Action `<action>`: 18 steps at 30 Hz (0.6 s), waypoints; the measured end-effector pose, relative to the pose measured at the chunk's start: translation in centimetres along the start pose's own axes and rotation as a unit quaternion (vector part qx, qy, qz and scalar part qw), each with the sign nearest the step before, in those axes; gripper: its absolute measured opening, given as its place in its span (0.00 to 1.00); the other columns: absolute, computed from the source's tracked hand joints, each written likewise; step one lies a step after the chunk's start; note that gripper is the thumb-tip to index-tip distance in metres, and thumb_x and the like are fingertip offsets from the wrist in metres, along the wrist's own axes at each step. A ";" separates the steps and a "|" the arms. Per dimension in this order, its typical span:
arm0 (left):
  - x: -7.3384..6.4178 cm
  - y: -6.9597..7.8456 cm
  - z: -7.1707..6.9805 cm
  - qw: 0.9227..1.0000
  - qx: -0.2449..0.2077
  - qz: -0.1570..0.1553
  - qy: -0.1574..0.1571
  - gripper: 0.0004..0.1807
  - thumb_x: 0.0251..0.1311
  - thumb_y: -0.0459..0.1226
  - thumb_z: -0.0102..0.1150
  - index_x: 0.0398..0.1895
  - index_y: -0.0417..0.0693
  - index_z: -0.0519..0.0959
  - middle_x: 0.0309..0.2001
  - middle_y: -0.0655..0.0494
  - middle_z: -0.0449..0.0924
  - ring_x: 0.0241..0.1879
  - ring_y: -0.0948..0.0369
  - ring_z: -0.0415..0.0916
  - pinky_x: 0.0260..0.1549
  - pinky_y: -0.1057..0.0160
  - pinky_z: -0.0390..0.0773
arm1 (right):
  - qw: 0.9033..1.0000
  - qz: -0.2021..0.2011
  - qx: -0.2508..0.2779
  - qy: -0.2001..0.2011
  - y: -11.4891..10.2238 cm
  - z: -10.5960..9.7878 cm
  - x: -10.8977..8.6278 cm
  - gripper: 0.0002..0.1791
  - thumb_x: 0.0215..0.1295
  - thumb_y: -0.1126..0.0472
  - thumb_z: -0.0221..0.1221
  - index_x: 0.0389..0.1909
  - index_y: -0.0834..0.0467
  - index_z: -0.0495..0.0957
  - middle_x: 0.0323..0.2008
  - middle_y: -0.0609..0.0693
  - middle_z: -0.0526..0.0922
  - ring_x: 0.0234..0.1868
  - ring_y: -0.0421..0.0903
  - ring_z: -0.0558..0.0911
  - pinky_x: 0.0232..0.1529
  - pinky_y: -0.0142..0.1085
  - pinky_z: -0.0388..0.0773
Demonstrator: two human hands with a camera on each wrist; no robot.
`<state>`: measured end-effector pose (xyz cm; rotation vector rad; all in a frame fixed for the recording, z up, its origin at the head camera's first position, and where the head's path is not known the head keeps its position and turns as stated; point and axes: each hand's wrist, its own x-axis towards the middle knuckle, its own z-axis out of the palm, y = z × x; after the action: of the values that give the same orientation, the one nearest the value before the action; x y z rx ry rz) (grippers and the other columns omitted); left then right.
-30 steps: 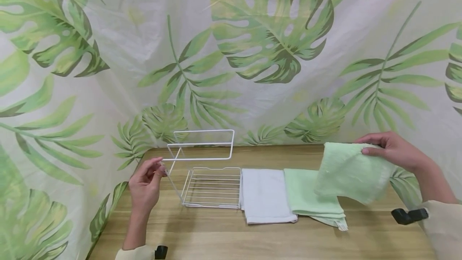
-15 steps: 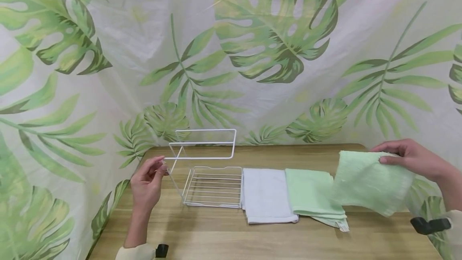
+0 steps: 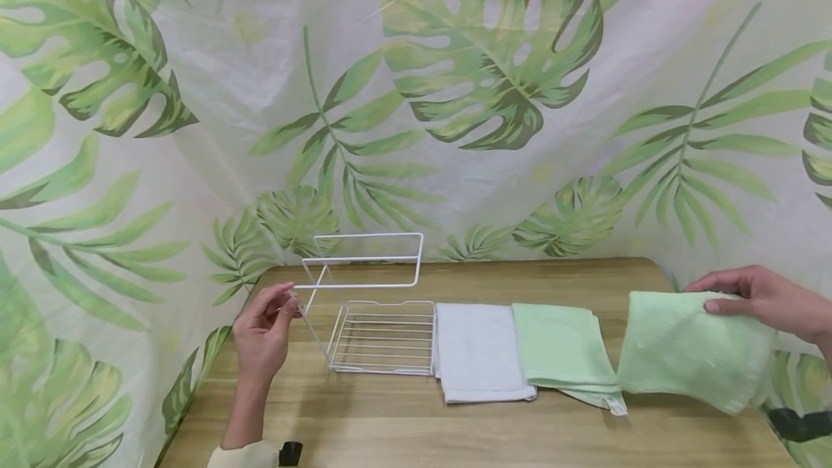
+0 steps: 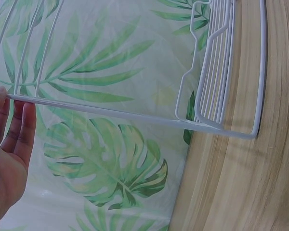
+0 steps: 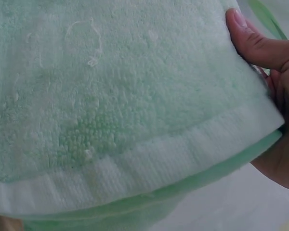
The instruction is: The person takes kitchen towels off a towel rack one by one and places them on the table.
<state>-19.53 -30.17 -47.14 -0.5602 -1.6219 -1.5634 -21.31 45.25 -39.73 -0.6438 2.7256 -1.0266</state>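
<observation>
My left hand (image 3: 262,334) pinches the upper left corner of a white wire rack (image 3: 383,370), thumb and fingers on its thin frame. In the left wrist view the fingertips hold the end of one long rod of the rack (image 4: 111,113). At the far right my right hand (image 3: 767,302) grips a folded light green towel (image 3: 695,352) by its top edge, thumb in front and fingers behind. The right wrist view is mostly filled by this towel (image 5: 135,106), with its pale woven border along the bottom.
A folded white towel (image 3: 484,352) lies right beside the rack. Another folded light green towel (image 3: 565,345), with a small tag at its corner, lies next to it on the wooden table (image 3: 455,432). A leaf-print curtain (image 3: 494,186) hangs behind the table.
My right hand has carried the held green towel rightward and down, away from over the other green towel. The left hand and the rack have stayed in place.
</observation>
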 end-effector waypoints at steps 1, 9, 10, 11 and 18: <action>0.0 0.0 0.0 1.000 0.000 0.000 -0.001 0.16 0.57 0.06 0.56 0.49 0.12 0.78 0.36 0.55 0.85 0.32 0.68 0.87 0.31 0.76 0.88 | 1.000 0.002 0.002 -0.010 0.1 0.1 -0.1 0.14 0.75 0.71 0.61 0.58 0.62 0.85 0.54 0.21 0.84 0.55 0.13 0.73 0.43 0.17 0.76; 0.0 -0.1 -0.2 1.000 -0.003 0.000 -0.003 0.16 0.57 0.06 0.55 0.49 0.12 0.77 0.36 0.56 0.85 0.32 0.68 0.86 0.32 0.77 0.87 | 0.995 -0.020 0.030 -0.091 1.6 1.1 0.2 0.15 0.77 0.72 0.58 0.59 0.62 0.84 0.54 0.25 0.86 0.54 0.19 0.78 0.44 0.18 0.78; 0.0 -0.1 -0.3 1.000 -0.004 0.000 -0.003 0.16 0.57 0.06 0.55 0.49 0.12 0.77 0.36 0.55 0.85 0.32 0.68 0.86 0.32 0.77 0.87 | 0.995 -0.025 0.029 -0.093 1.8 1.3 0.3 0.15 0.77 0.72 0.58 0.59 0.62 0.84 0.54 0.25 0.86 0.54 0.20 0.79 0.44 0.19 0.79; 0.0 -0.1 -0.3 1.000 -0.005 0.001 -0.002 0.16 0.57 0.06 0.55 0.49 0.12 0.77 0.36 0.55 0.85 0.32 0.68 0.86 0.32 0.77 0.87 | 0.995 -0.028 0.029 -0.095 2.1 1.6 0.5 0.14 0.77 0.71 0.59 0.59 0.62 0.84 0.53 0.25 0.86 0.54 0.21 0.80 0.45 0.20 0.79; -0.1 -0.1 -0.2 1.000 -0.007 0.003 -0.006 0.17 0.57 0.06 0.55 0.50 0.13 0.77 0.36 0.54 0.85 0.33 0.67 0.87 0.33 0.76 0.88 | 0.998 -0.044 -0.005 -0.050 3.7 3.3 2.0 0.14 0.77 0.69 0.61 0.59 0.64 0.84 0.53 0.24 0.85 0.53 0.22 0.80 0.42 0.23 0.82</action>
<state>-19.52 -30.38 -47.30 -0.5829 -1.6187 -1.5710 -23.38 44.87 -44.65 -0.8004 2.6388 -0.9704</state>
